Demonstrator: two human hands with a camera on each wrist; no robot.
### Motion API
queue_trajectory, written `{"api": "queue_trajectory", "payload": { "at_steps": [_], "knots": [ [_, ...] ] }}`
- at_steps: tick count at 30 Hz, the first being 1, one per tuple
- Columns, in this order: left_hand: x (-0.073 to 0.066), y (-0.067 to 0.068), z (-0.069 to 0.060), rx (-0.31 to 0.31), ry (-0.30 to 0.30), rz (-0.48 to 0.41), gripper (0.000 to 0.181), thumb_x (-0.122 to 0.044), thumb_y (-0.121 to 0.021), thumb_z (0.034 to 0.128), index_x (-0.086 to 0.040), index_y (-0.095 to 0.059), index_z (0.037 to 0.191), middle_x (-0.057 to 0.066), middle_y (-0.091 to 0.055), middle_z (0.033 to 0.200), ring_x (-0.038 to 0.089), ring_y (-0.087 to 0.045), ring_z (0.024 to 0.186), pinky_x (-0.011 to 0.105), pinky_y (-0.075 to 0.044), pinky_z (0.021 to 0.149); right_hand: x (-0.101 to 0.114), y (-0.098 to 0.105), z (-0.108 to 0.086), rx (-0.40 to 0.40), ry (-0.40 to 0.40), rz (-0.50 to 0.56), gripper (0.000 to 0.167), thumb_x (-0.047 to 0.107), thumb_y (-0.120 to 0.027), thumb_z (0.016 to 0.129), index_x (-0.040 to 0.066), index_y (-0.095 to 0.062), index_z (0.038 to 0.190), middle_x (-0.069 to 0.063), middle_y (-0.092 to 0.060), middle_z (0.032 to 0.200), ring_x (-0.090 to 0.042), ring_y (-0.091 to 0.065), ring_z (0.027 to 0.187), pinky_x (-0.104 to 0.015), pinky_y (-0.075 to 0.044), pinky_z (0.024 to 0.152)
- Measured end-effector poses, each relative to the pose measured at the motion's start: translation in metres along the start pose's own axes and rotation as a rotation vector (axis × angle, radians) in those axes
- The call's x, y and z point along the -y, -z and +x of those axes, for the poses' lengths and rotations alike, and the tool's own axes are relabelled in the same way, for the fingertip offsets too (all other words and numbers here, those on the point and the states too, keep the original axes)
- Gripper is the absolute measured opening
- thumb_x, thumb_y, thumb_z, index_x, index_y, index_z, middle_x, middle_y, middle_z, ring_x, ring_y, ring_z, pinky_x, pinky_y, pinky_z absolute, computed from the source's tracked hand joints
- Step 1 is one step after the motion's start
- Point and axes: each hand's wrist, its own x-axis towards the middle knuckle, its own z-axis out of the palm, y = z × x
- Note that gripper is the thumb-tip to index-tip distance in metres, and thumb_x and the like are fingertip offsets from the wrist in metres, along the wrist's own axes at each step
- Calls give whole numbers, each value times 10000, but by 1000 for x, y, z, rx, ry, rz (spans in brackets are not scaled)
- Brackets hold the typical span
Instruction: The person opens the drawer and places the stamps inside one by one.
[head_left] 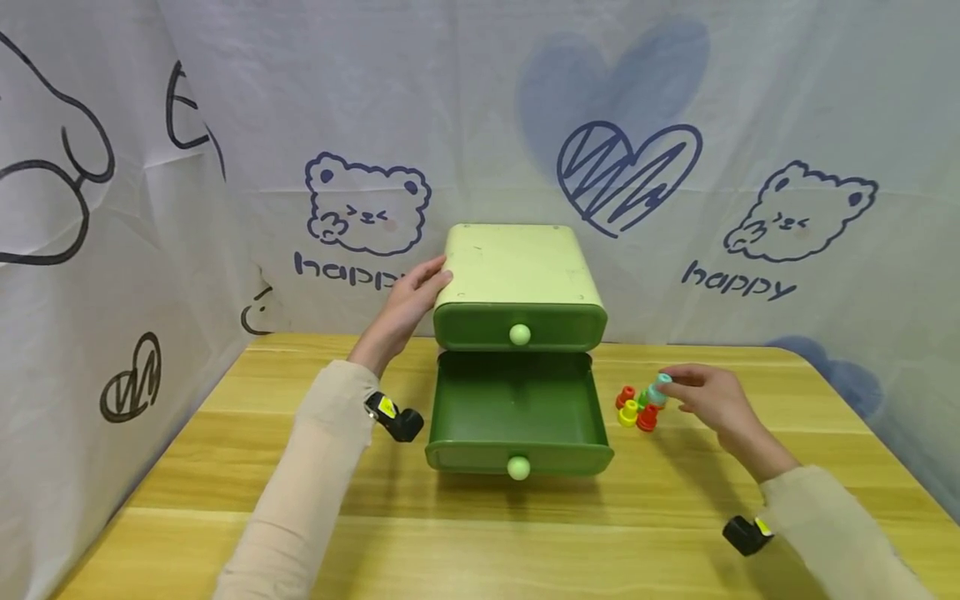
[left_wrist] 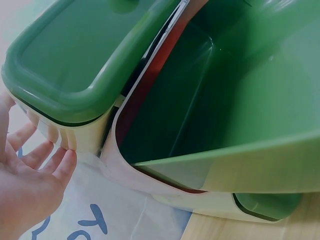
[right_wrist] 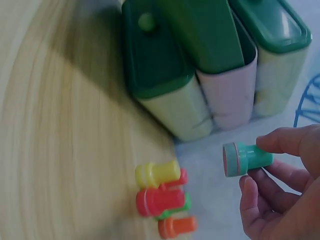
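The drawers (head_left: 480, 457) are smooth, glossy plastic; the cabinet (head_left: 517, 267) looks like smooth plastic, with small marks on top. The stamps (head_left: 627, 413) look like smooth plastic. The bench (head_left: 450, 542) has smooth wood grain with a faint sheen. The backdrop (head_left: 480, 100) and sleeves (head_left: 288, 500) are matt cloth, both creased.

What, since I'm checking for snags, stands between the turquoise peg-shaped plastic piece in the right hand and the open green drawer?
The drawer's right wall; whether the turquoise piece clears it is unclear. Red and yellow plastic pegs also stand between, lower, on the wood-grain table.
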Motion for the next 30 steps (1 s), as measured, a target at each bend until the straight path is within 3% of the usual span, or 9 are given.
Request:
{"api": "queue_trajectory", "payload": {
  "at_steps": [12, 24, 30],
  "knots": [
    [-1, 0, -2, -1, -2, -8, 553, -319, -494, 1017, -109, -339, 1504, 90, -356, 1513, 220, -384, 1338, 344, -348, 1088, 43, -4, -12, 103, 97, -67, 420, 275, -673, 922, -48, -628, 1186, -108, -686, 1049, -285, -608, 955, -344, -518, 771],
    [-1, 0, -1, 3, -9, 11, 554, -319, -490, 1018, -105, -336, 1506, 95, -354, 1514, 217, -363, 1352, 352, -345, 1091, 85, -3, -23, 184, 126, -108, 372, 267, -703, 897, -10, -634, 1136, -72, -681, 1005, -212, -614, 901, -321, -511, 772],
    [-2, 0, -2, 4, -9, 11, 559, -314, -493, 1016, -99, -333, 1506, 103, -349, 1517, 225, -364, 1352, 354, -343, 1092, 102, -14, -20, 240, 144, -86, 299, 193, -739, 863, -10, -652, 1066, -85, -667, 988, -210, -606, 861, -312, -533, 767]
  ]
}}
